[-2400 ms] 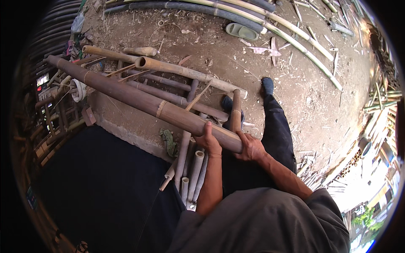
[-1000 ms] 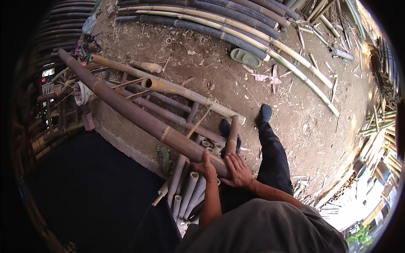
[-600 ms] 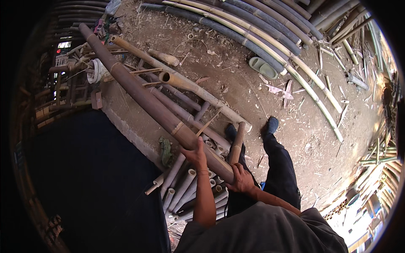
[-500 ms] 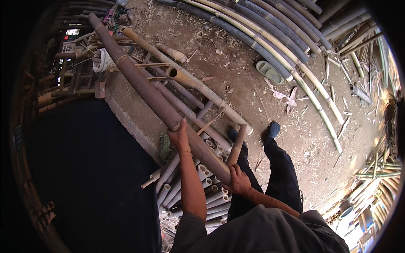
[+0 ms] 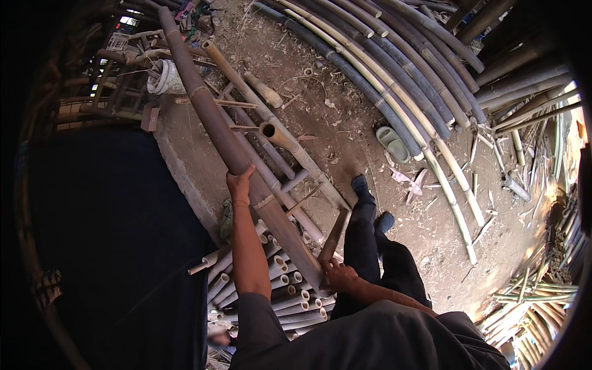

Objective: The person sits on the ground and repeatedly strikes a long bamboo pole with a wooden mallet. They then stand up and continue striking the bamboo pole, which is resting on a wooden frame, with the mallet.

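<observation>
Pole: long brown cylindrical bamboo, presumably steadied at two places.
Left hand: gripping partway along.
Right hand: at near end, grip unclear.

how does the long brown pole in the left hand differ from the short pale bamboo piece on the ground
The long brown pole is dark; the short pale piece is light tan. The pole is far longer than the piece. The left hand holds the pole, while the piece lies untouched. Both slant from upper left to lower right.
</observation>
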Action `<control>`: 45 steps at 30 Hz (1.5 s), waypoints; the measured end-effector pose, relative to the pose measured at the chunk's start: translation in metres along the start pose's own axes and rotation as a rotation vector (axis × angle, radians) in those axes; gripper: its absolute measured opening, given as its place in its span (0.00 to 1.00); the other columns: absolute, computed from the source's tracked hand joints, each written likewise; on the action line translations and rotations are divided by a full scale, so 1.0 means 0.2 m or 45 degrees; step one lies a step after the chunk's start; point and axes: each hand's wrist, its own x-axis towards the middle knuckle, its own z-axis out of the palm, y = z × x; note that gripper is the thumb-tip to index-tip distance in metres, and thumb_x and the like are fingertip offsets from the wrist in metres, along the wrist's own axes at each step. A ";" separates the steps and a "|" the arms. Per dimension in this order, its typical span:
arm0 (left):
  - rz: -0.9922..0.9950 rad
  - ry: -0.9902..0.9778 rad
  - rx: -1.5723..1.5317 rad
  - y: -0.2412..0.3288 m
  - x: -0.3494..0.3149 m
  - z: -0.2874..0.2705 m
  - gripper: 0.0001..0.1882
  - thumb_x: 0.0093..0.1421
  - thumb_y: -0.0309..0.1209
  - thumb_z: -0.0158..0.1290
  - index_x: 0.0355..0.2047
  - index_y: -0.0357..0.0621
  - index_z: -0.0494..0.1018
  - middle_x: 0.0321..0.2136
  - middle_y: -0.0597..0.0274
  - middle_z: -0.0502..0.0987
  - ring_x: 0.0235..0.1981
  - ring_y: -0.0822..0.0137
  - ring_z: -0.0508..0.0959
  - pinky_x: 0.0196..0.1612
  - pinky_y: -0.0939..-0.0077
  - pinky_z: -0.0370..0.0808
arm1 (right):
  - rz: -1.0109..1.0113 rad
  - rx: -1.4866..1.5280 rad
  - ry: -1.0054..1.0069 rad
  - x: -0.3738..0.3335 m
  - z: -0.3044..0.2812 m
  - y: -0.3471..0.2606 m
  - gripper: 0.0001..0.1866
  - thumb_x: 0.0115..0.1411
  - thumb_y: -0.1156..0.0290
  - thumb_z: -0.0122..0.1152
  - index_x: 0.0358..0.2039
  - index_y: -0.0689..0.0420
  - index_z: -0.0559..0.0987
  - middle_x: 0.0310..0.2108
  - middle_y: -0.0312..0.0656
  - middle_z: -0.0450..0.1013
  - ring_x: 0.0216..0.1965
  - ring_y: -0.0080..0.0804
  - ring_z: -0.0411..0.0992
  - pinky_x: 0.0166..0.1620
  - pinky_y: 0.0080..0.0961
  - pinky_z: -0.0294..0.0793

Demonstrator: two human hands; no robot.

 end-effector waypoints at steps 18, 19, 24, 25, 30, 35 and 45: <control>-0.007 0.337 0.467 0.57 0.59 0.05 0.53 0.43 0.49 0.72 0.57 0.21 0.59 0.51 0.30 0.72 0.52 0.43 0.76 0.56 0.59 0.71 | -0.336 0.024 0.527 0.86 -1.85 -0.09 0.60 0.44 0.73 0.70 0.73 0.50 0.43 0.65 0.56 0.54 0.56 0.59 0.68 0.56 0.43 0.74; -0.017 0.385 0.493 0.56 0.66 0.04 0.53 0.43 0.48 0.72 0.58 0.22 0.58 0.52 0.30 0.71 0.52 0.43 0.76 0.56 0.59 0.72 | -0.419 -0.004 0.512 0.94 -1.91 -0.12 0.59 0.45 0.73 0.69 0.73 0.48 0.43 0.66 0.54 0.54 0.55 0.58 0.70 0.55 0.43 0.74; -0.077 0.300 0.467 0.57 0.69 0.04 0.53 0.42 0.42 0.72 0.61 0.24 0.56 0.53 0.33 0.71 0.53 0.46 0.75 0.57 0.62 0.70 | -0.565 -0.111 0.314 1.15 -1.92 -0.22 0.52 0.50 0.71 0.66 0.72 0.44 0.48 0.66 0.46 0.57 0.51 0.52 0.74 0.52 0.41 0.76; -0.012 0.279 0.471 0.58 0.67 0.03 0.53 0.42 0.40 0.71 0.61 0.25 0.56 0.53 0.35 0.71 0.53 0.47 0.74 0.58 0.63 0.69 | -0.598 -0.127 0.285 1.18 -1.92 -0.24 0.50 0.51 0.70 0.66 0.72 0.44 0.49 0.66 0.45 0.57 0.50 0.51 0.74 0.51 0.41 0.76; 0.073 0.159 0.221 0.54 0.66 0.02 0.44 0.45 0.33 0.69 0.60 0.33 0.61 0.50 0.51 0.72 0.49 0.59 0.74 0.55 0.69 0.69 | -0.661 -0.118 0.387 1.38 -1.79 -0.41 0.33 0.57 0.70 0.59 0.64 0.46 0.63 0.60 0.40 0.65 0.47 0.47 0.76 0.48 0.38 0.78; 0.002 0.125 0.081 0.51 0.63 -0.02 0.42 0.46 0.27 0.68 0.60 0.34 0.61 0.51 0.54 0.71 0.51 0.61 0.72 0.57 0.68 0.67 | -0.597 -0.147 0.426 1.40 -1.70 -0.51 0.28 0.59 0.73 0.54 0.61 0.48 0.64 0.53 0.40 0.67 0.39 0.45 0.78 0.39 0.35 0.81; -0.066 0.133 -0.103 0.61 0.52 -0.04 0.40 0.46 0.24 0.67 0.59 0.32 0.62 0.52 0.54 0.70 0.52 0.62 0.71 0.58 0.68 0.66 | -0.613 -0.191 0.363 1.45 -1.70 -0.57 0.29 0.60 0.72 0.55 0.62 0.52 0.63 0.61 0.45 0.64 0.41 0.45 0.79 0.42 0.33 0.81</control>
